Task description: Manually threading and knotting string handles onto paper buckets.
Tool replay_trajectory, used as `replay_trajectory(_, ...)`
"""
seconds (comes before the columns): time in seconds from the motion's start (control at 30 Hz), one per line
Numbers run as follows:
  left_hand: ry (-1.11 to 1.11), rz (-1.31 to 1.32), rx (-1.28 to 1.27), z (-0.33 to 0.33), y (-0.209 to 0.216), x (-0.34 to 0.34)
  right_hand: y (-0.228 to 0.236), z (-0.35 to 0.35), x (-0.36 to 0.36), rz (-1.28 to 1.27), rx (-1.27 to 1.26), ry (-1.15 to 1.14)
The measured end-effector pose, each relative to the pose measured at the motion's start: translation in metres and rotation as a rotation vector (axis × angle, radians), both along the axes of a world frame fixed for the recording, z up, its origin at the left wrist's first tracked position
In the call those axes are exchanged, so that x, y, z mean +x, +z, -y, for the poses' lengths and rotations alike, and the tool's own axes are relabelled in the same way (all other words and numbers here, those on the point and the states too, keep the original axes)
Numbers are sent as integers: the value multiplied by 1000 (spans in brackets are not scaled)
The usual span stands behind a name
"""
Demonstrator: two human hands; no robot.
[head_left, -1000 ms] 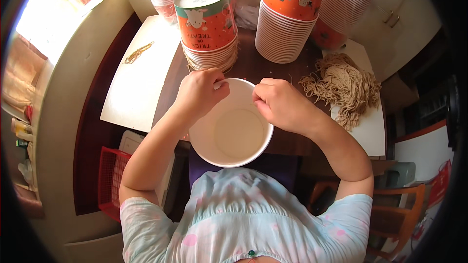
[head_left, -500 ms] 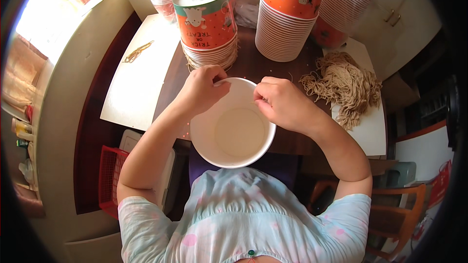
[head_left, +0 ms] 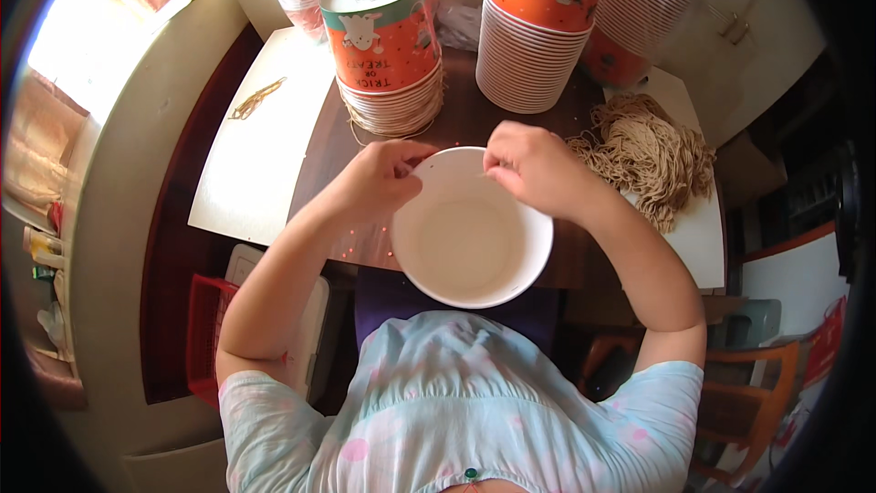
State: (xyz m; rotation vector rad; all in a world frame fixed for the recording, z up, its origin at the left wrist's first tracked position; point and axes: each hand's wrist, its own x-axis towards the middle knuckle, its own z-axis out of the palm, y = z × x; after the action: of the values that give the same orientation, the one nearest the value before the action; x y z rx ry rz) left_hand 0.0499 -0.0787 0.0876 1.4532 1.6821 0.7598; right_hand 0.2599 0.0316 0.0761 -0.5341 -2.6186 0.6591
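A white-lined paper bucket (head_left: 470,242) tilts its open mouth toward me at the front edge of the table. My left hand (head_left: 383,175) is closed at the bucket's upper left rim, thumb inward. Over the upper right rim, my right hand (head_left: 531,169) pinches with thumb and forefinger; a short pale end of tan string shows at the fingertips, mostly hidden. A tiny dark hole shows near the rim beside my left fingers. Beyond my hands, an upside-down stack of orange and green buckets (head_left: 379,50) has several tan strings hanging around its lower rims.
Another upturned bucket stack (head_left: 529,55) stands back right, with plastic-wrapped stacks behind. A heap of tan strings (head_left: 652,160) lies at the right, and a few strings (head_left: 257,99) on the white board at left. A red basket (head_left: 210,329) and a wooden chair (head_left: 748,402) flank me below.
The bucket has shifted right and its mouth has turned slightly. My right hand has moved a little right and up with the rim; my left hand stays near its upper left edge.
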Motion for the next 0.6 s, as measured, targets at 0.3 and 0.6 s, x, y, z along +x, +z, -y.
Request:
replay_trajectory(0.3,255,377,231,41,-52,20,31,46,-18,-76,-320,-109)
replay_trajectory(0.6,330,650,159,40,-53,10,-12,47,-41,-7,-687,-215)
